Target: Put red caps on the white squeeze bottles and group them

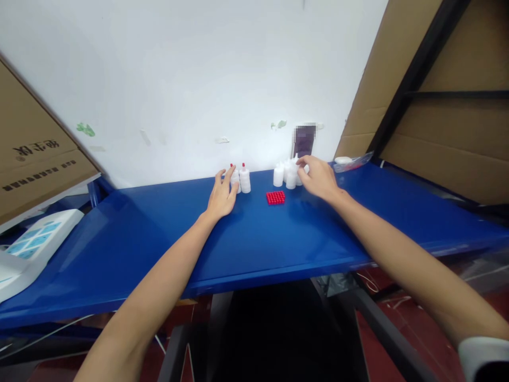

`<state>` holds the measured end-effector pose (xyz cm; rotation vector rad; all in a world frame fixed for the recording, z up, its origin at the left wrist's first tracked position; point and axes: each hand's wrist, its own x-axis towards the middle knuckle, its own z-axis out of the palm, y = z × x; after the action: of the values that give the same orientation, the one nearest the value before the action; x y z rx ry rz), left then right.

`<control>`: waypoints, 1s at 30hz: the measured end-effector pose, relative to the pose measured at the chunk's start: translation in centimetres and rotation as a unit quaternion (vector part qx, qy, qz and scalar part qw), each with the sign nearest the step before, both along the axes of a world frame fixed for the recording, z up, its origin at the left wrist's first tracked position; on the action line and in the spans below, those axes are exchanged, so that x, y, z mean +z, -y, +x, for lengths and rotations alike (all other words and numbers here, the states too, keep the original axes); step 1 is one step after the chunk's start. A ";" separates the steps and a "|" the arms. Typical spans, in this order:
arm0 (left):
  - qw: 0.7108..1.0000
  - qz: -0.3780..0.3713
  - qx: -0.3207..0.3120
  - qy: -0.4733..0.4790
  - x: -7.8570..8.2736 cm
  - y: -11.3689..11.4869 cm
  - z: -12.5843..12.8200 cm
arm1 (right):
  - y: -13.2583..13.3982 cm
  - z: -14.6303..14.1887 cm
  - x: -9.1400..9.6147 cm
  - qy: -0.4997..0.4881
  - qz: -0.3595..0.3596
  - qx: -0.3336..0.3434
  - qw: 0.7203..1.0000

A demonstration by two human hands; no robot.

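Observation:
At the back of the blue table, two white dropper bottles (245, 181) with red tips stand side by side. My left hand (222, 195) is beside the left one, fingers spread and partly covering it; whether they touch it I cannot tell. To the right, several white bottles without red tips (279, 175) stand in a cluster. My right hand (318, 176) reaches into this cluster, with thumb and index finger closed around the upper part of one white bottle (295, 163). Between the two groups lies a block of small red caps (275, 198) in tight rows.
A dark phone-like object (304, 140) leans on the white wall behind the cluster. A clear plastic bag (353, 162) lies at the back right. On the left are a white device with blue panels (36, 239) and a cardboard sheet (35, 148). The blue table (262, 244) has its front edge towards me.

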<state>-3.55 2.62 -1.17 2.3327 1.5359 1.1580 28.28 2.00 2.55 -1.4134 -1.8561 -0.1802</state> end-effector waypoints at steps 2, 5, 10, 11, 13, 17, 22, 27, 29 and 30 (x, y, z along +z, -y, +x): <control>1.000 -0.020 -0.003 -0.007 -0.1 -0.2 0.0 | -0.1 -0.2 0.0 -0.001 -0.008 0.001 1.000; 1.000 -0.029 -0.008 -0.007 -0.3 -0.4 -0.1 | -0.1 -0.4 0.0 0.002 -0.010 0.007 1.000; 0.999 0.003 -0.045 0.006 -0.3 -0.7 -0.3 | -0.2 -0.4 0.0 0.015 -0.012 0.019 1.000; 0.999 0.011 -0.048 0.008 -0.3 -0.7 -0.3 | -0.2 -0.4 0.0 0.015 -0.011 0.020 1.000; 0.999 0.025 -0.045 0.011 -0.2 -0.7 -0.3 | -0.2 -0.3 0.0 0.014 -0.009 0.024 1.000; 0.999 0.038 -0.014 0.017 0.0 -0.5 -0.4 | 0.0 -0.3 0.3 0.010 -0.001 0.026 1.000; 0.999 0.031 0.010 0.032 0.3 -0.4 -0.4 | 1.1 -1.2 0.9 0.004 -0.027 0.033 0.999; 0.997 0.055 0.031 0.041 0.6 -0.3 -0.4 | 1.7 -2.3 1.0 -0.013 -0.065 0.008 0.998; 0.995 0.071 0.052 0.046 0.7 -0.3 -0.4 | 1.7 -2.5 0.9 -0.044 -0.096 0.024 0.994; 0.994 0.075 0.059 0.050 0.8 -0.2 -0.4 | 1.6 -2.6 0.8 -0.060 -0.111 0.035 0.991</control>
<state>-3.99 2.86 -0.39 2.2592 1.6239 1.4420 25.68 0.36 3.32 -1.4695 -1.8672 0.1493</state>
